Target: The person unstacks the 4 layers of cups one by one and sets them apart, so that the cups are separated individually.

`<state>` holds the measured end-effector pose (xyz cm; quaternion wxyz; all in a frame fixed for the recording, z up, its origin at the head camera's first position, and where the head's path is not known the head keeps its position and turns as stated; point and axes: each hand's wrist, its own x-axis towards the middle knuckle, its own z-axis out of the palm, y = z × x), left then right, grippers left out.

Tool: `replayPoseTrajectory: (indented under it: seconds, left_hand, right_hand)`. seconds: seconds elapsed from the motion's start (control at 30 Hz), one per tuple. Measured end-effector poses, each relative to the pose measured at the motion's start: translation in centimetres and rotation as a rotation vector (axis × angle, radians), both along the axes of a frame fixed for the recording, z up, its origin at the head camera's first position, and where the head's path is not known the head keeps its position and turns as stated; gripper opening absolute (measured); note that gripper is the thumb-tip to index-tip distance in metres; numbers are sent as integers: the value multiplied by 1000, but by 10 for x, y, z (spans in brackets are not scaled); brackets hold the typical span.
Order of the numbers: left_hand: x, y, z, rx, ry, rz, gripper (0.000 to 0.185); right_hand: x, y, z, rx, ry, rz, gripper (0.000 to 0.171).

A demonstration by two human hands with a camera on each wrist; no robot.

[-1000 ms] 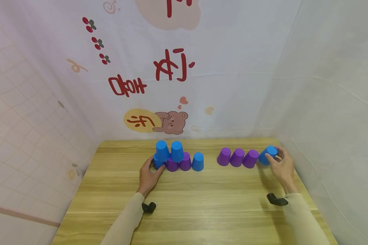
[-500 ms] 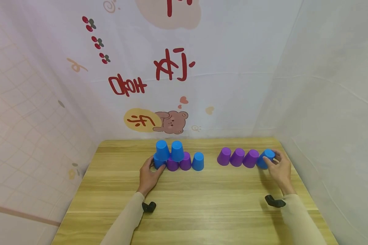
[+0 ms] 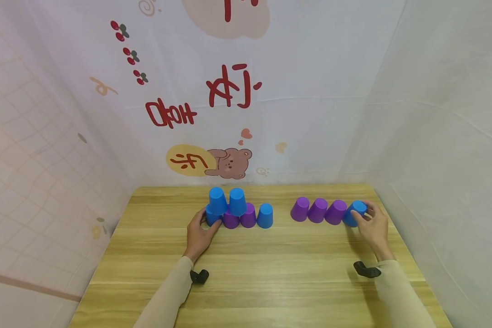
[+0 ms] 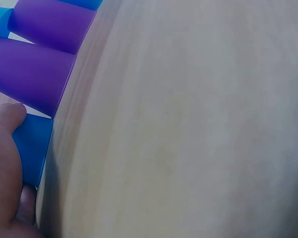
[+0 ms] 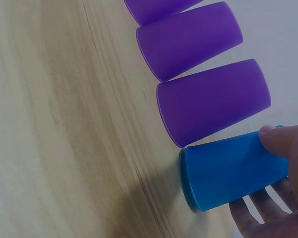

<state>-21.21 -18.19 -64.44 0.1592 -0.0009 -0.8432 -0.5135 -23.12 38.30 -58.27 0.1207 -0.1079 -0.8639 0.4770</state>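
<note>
My left hand (image 3: 202, 234) grips the blue cup (image 4: 35, 148) at the left end of the left row. Beside that cup, upside down, stand two purple cups (image 3: 248, 216) and another blue cup (image 3: 265, 216). Two more blue cups (image 3: 237, 202) sit on top of the row's left part. On the right, my right hand (image 3: 374, 228) holds a blue cup (image 5: 233, 171) upside down between thumb and fingers. It is at the right end of a row of three purple cups (image 5: 213, 101), close beside the nearest one. Whether its rim fully touches the table is hard to tell.
The wooden table (image 3: 295, 273) meets a white printed cloth (image 3: 311, 136) at its back edge, and cloth hangs along both sides. A gap of bare wood separates the two rows of cups.
My right hand has brought its blue cup left and down, beside the last purple cup, and the cup is less tilted. The left hand has stayed on its cup.
</note>
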Motion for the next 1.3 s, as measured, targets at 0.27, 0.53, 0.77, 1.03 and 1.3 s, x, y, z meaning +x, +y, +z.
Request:
replayPoseTrajectory:
  seconds: [0.27,0.53,0.77,1.03,1.3]
  left_hand:
    - [-3,1,-1,-15,3,7,70]
    - [-2,1,2,-7,-2,5,70]
    - [-1,1,2,-6,-19,9,71]
    - [0,1,1,1,-13,6,69]
    - [0,1,1,-5,-16,2,70]
  right_hand:
    - [-1,1,-3,-11,-29,-2,60]
    - [-1,1,-4,-33,-13,0,60]
    - [0,1,-5,-56,-31,-3,63]
    - [0,2,-7,-86,-18,-16,63]
    - [0,5,-7,-110,-44,47,90]
